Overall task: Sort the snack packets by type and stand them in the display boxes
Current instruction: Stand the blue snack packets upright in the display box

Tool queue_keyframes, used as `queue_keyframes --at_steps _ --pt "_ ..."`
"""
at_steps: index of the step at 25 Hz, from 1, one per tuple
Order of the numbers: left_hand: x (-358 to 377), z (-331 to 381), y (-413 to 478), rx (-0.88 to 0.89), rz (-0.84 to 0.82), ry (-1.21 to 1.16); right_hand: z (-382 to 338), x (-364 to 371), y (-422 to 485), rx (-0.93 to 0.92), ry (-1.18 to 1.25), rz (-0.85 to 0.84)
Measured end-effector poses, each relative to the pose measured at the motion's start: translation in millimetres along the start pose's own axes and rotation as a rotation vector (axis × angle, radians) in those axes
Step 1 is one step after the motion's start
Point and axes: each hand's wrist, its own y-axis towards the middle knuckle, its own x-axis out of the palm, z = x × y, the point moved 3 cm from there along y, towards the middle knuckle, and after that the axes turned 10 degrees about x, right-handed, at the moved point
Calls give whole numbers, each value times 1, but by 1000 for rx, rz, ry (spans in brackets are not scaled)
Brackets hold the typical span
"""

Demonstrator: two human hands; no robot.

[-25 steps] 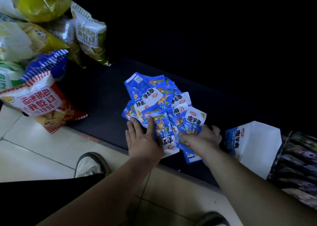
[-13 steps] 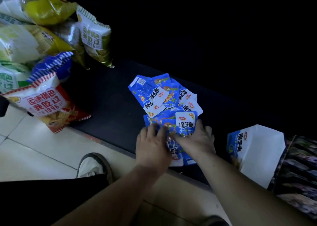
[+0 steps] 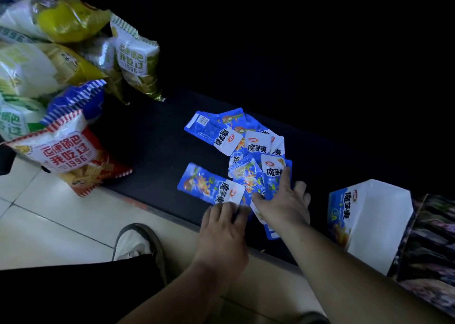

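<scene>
Both your hands are on the blue packets [image 3: 248,148], which lie in a loose pile on the dark shelf [image 3: 152,136], just left of the white and blue display box [image 3: 379,215]. Your right hand [image 3: 283,205] presses flat on the pile, fingers straight and spread. Your left hand [image 3: 221,232] pinches the white end of one packet [image 3: 209,187], lying further left from the box. Large snack bags [image 3: 66,156] stand far left of it.
</scene>
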Motion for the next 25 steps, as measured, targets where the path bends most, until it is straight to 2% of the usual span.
queue_keyframes --at_steps 2,4,6,7,9,11,13,14,17,19,22,25 --pt "-8 -8 11 0 131 -52 2 -1 -2 -13 12 -4" --pt "-17 -33 25 -200 149 -16 2 -2 -2 -29 29 -18" --pt "-20 -49 33 -456 -45 45 3 -2 -2 -40 53 -25" --pt "-16 -51 34 -502 -133 43 2 -3 -1 -43 70 -36" --pt "-6 -48 31 -412 -159 -7 2 -5 2 -34 136 -74" --pt "1 -39 28 -222 -63 -129 4 -6 4 -20 172 -66" --pt "1 -34 29 -138 52 -334 7 -8 4 -37 161 -12" --pt "-1 -33 31 -163 89 -400 9 -8 4 -47 167 11" --pt "-13 -38 34 -455 187 -408 9 -7 7 -13 215 24" --pt "-19 -32 36 -530 145 -370 9 -7 7 23 251 28" --pt "-22 -15 45 -613 81 -668 4 -6 8 19 240 9" --pt "-21 -4 58 -658 190 -992 7 -7 12 13 267 -13"
